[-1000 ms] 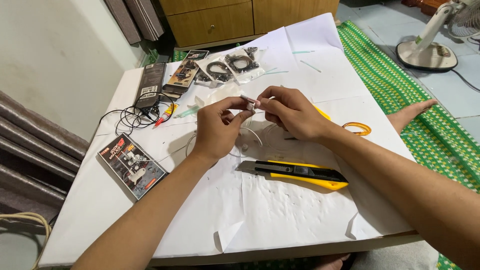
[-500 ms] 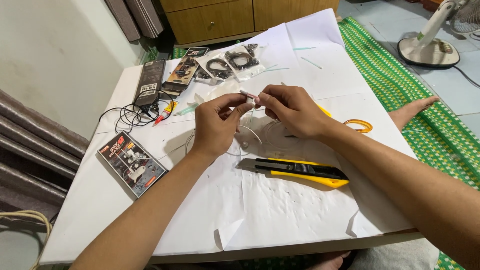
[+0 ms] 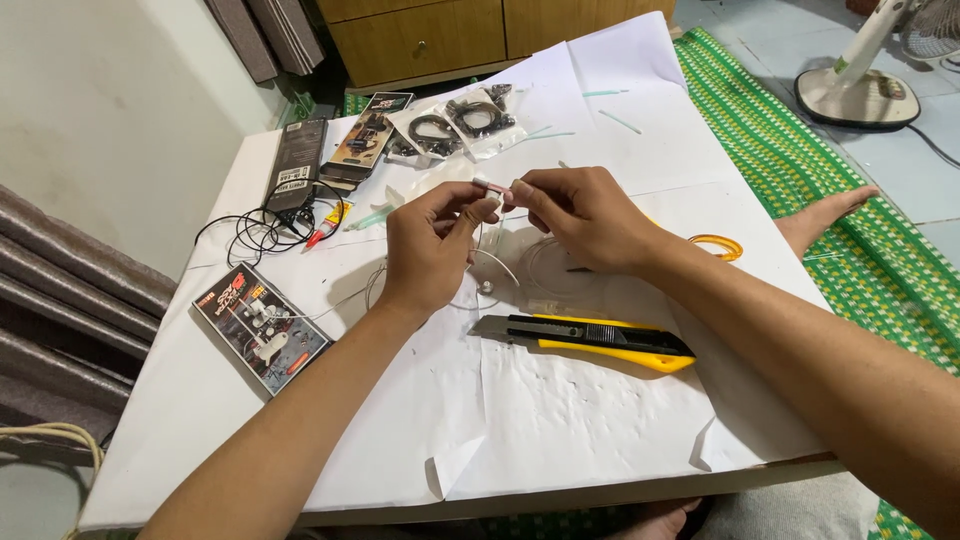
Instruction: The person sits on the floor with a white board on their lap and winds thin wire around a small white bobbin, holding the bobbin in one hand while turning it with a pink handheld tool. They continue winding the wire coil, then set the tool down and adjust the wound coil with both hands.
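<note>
Both hands meet above the middle of the low white paper-covered table [image 3: 560, 440]. The left hand [image 3: 432, 245] pinches one end of a small pale pink tube-like piece [image 3: 492, 188] between thumb and forefinger; the right hand [image 3: 585, 215] closes its fingertips narrowly on the other end, at about 3 o'clock from the left. A thin clear line [image 3: 500, 262] hangs from the piece in loops down to the paper just beneath the hands.

At 6 o'clock from the hands lies a yellow and black utility knife [image 3: 600, 340], flat on the paper, near but apart from them. At 9 o'clock sit a tangle of thin black wire [image 3: 255, 230] and a small red-tipped glue tube [image 3: 328, 225]. A dark printed blister card [image 3: 262, 328] lies at 8 o'clock. Clear plastic bags of dark rings [image 3: 460, 122] lie at 12 o'clock.
</note>
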